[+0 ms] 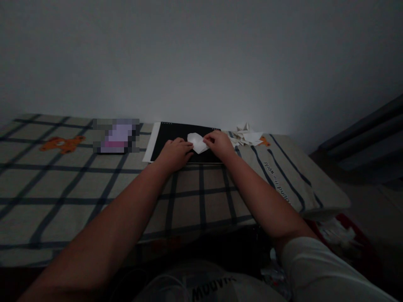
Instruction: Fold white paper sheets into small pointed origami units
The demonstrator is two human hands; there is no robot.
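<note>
A small folded piece of white paper [197, 143], roughly heart-shaped, lies on a black flat pad [173, 133] with white edges. My right hand [220, 144] pinches the paper's right edge between thumb and fingertips. From the other side, my left hand [176, 154] rests flat on the pad, its fingers stretched toward the paper and touching its left edge. The left thumb sits apart, just below the paper.
A plaid cloth [185, 197] covers the table, which stands against a grey wall. Right of the pad lie crumpled or folded white papers [247, 135]. On the left are a phone [119, 135], partly blurred, and an orange figure [64, 144]. A red container [346, 235] stands low right.
</note>
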